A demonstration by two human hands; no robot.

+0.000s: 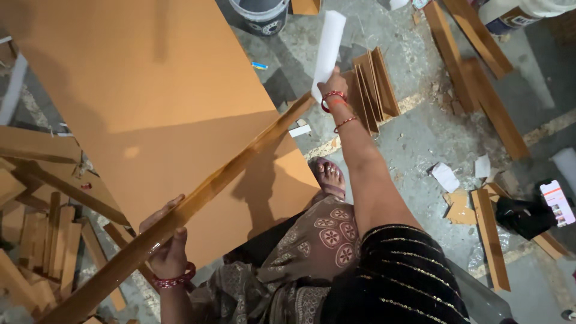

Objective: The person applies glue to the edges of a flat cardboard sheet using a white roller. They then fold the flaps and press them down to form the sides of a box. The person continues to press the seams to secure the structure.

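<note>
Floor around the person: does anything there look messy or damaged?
Yes. Torn white scraps and wood offcuts lie scattered on the dusty floor. The right hand holds a white strip; the left hand grips a glossy wooden strip.

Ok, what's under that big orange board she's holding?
Under the board, a sandalled foot and wood strips show at its edges. The floor directly beneath is covered.

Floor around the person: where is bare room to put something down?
Bare concrete lies between the sandalled foot, the stack of small boards and the long planks at right. Wood pieces crowd the left, under the large board; paper scraps litter the right.
</note>
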